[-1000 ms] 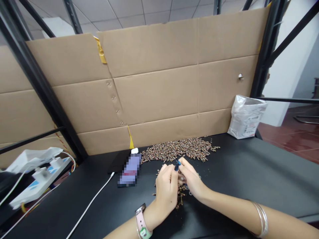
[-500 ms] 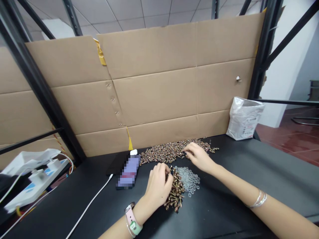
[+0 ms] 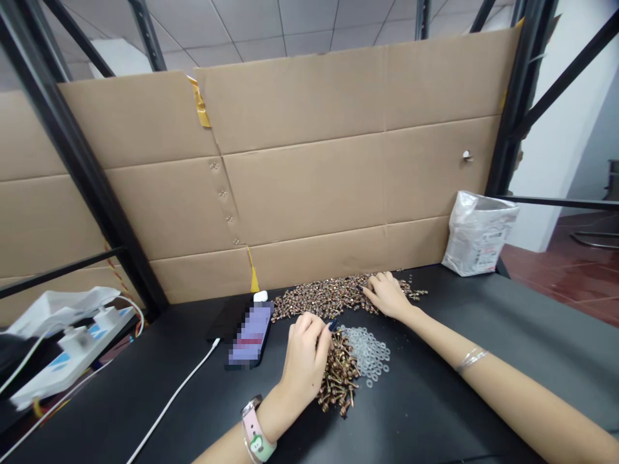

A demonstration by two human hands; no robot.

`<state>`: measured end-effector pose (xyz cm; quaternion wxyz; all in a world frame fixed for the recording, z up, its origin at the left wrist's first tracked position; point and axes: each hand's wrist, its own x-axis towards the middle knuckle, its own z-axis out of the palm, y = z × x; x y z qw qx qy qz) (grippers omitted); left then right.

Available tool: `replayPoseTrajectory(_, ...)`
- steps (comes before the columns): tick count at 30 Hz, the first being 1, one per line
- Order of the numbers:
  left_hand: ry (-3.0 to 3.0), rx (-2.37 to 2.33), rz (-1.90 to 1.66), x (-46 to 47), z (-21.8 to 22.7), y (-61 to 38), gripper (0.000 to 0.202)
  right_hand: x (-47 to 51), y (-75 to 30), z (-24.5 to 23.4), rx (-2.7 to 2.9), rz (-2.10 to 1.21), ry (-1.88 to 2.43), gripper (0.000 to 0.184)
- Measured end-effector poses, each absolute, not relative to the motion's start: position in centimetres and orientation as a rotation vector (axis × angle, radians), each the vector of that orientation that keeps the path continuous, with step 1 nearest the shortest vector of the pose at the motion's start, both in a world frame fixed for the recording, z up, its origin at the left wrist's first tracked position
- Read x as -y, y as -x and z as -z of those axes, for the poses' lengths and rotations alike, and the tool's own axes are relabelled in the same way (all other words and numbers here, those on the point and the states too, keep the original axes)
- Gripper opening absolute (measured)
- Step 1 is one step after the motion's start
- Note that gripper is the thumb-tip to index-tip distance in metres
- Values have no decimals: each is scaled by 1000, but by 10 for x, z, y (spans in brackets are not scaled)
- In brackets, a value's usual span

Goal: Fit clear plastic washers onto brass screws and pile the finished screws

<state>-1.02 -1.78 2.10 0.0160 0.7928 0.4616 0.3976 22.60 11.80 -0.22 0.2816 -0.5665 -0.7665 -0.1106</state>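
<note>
Small copper-coloured screws [image 3: 338, 380] in two heaps on a black table [image 3: 507, 335]: a wide, low heap [image 3: 322, 301] toward the back and a narrow heap [image 3: 340, 380] nearer the front. Clear plastic rings [image 3: 368, 353] in a loose patch just beside the narrow heap, on its right. Left hand [image 3: 304, 364] right up against the narrow heap, with fingers [image 3: 309, 328] curled and pressed close together and a dark-painted nail [image 3: 331, 325] near the top of the heap. Anything pinched in those fingers hidden, so no way to tell. Right hand [image 3: 389, 296] at the right end of the wide heap, with fingers [image 3: 382, 280] a little spread and tips down among the screws, nothing clearly pinched. A pink watch [image 3: 256, 433] on the left wrist, a thin silver bangle [image 3: 471, 359] on the right arm. Left of the heaps, a dark flat phone [image 3: 227, 320] and a purple flat thing [image 3: 250, 334], too blurred to tell, with a small white case [image 3: 260, 296] at its top end and a white cable [image 3: 174, 393] running toward the front edge. Farther left, a white power strip [image 3: 72, 348]. At the back right corner of the table, a white plastic bag [image 3: 478, 235], upright, against a cardboard wall [image 3: 300, 180] with yellow tape [image 3: 199, 103]. Past the table, a red floor [image 3: 570, 283].
</note>
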Motion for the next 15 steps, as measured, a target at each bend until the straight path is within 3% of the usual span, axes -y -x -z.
replayPoseTrajectory(6,-2367,-1373,-1292,15,-20,11,12,-123,-215,2,2077,327,1494,17)
replayPoseTrajectory(15,-2343,-1366,-1276,18,-23,9,10,-70,-197,-26,2039,83,1223,25)
